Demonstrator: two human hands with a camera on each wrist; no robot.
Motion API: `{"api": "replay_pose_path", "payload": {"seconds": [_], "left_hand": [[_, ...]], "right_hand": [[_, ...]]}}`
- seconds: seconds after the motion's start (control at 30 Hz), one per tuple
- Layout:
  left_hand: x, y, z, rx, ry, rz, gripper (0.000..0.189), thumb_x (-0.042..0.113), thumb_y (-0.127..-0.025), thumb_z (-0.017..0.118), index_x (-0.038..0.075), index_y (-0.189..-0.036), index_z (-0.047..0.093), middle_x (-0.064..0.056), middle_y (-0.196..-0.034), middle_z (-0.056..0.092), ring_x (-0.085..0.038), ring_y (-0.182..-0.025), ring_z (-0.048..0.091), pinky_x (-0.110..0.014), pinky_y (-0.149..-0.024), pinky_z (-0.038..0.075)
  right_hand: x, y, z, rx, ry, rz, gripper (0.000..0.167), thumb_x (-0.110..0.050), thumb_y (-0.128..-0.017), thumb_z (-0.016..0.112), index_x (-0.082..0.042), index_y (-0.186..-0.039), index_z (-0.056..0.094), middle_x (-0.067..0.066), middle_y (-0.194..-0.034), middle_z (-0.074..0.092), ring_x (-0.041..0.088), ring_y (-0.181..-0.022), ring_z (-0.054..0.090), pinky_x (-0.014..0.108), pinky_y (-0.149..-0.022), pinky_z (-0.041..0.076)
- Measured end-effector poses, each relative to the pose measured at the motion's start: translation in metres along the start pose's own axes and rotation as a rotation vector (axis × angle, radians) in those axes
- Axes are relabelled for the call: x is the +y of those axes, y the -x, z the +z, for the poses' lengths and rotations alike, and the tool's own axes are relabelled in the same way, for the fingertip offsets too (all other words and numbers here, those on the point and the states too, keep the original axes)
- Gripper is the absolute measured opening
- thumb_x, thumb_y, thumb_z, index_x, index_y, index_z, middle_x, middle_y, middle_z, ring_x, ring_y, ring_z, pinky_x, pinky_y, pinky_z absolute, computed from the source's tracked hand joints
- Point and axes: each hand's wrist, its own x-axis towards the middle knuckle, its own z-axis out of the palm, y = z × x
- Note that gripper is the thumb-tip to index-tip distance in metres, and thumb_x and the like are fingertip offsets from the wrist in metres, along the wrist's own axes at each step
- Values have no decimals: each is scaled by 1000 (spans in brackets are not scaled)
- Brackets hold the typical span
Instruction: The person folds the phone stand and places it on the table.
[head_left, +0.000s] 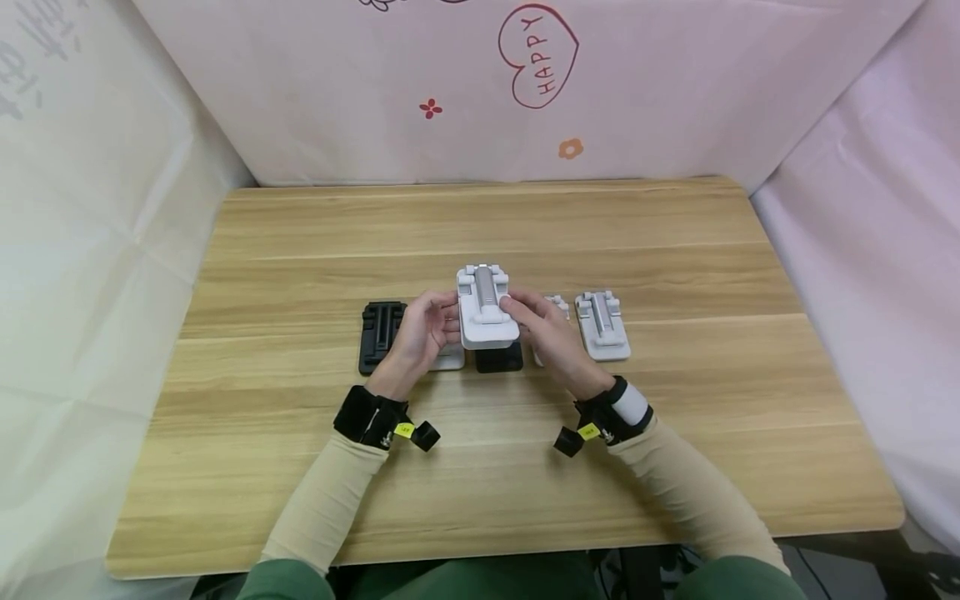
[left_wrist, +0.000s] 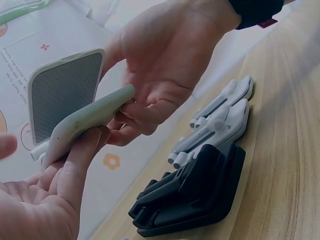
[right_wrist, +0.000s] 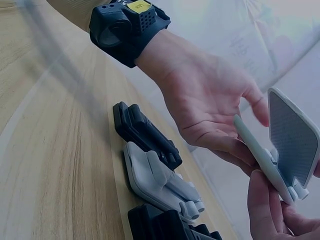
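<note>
Both hands hold a white folding phone stand (head_left: 487,321) above the table. In the left wrist view its panel with a grey ribbed pad (left_wrist: 67,95) is swung up at an angle from the base (left_wrist: 85,122). My left hand (head_left: 422,332) grips the left edge, fingers under the base and thumb by the panel. At the right edge my right hand (head_left: 551,333) pinches it, thumb on top. Below lies a row of folded stands: a black one (head_left: 378,340) at left, a white one (head_left: 448,360), a black one (head_left: 498,358), a half-hidden white one (head_left: 558,304) and another white one (head_left: 606,329).
The stands lie across the middle of a wooden table (head_left: 465,483). White printed cloth (head_left: 337,108) hangs behind the table and along both sides. Each wrist carries a strapped camera, the left one (head_left: 426,436) and the right one (head_left: 568,442) low over the tabletop.
</note>
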Motion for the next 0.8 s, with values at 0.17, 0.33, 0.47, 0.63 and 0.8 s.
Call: {"api": "replay_pose_path", "payload": {"seconds": [0.17, 0.33, 0.47, 0.63, 0.8], "left_hand": [[-2, 0, 0, 24, -50, -15, 51, 16, -101, 52, -16, -141, 49, 0, -92, 77, -11, -82, 75, -24, -73, 62], [-1, -1, 1, 45, -75, -39, 53, 14, -99, 59, -12, -144, 50, -2, -97, 76, -11, -85, 74, -24, -75, 62], [1, 0, 1, 35, -87, -42, 53, 13, -99, 59, -10, -146, 49, -7, -106, 75, -12, -87, 74, -25, -77, 62], [1, 0, 0, 23, -89, -32, 51, 10, -100, 58, -10, -146, 48, -16, -116, 73, -12, -88, 74, -25, -77, 62], [0, 0, -1, 20, -89, -38, 49, 9, -102, 57, -10, -146, 48, -20, -123, 71, -12, -89, 74, -25, -77, 62]], "right_hand": [[0, -1, 0, -2, 0, -3, 58, -39, -106, 56, -4, -150, 45, 14, -147, 51, 26, -129, 52, 43, -109, 46], [-1, 0, -2, -17, 15, -20, 56, -38, -106, 56, -4, -150, 46, 14, -146, 51, 27, -128, 52, 44, -108, 46], [-1, 0, -3, -16, 34, -12, 56, -39, -106, 57, -6, -149, 47, 13, -146, 52, 27, -130, 51, 46, -111, 43], [0, 0, -3, -1, 67, -19, 53, -37, -105, 59, -7, -147, 50, 12, -138, 55, 25, -123, 55, 40, -106, 48], [2, -1, -2, 7, 64, -30, 49, -33, -105, 62, -6, -144, 53, 11, -129, 58, 21, -112, 60, 30, -95, 56]]}}
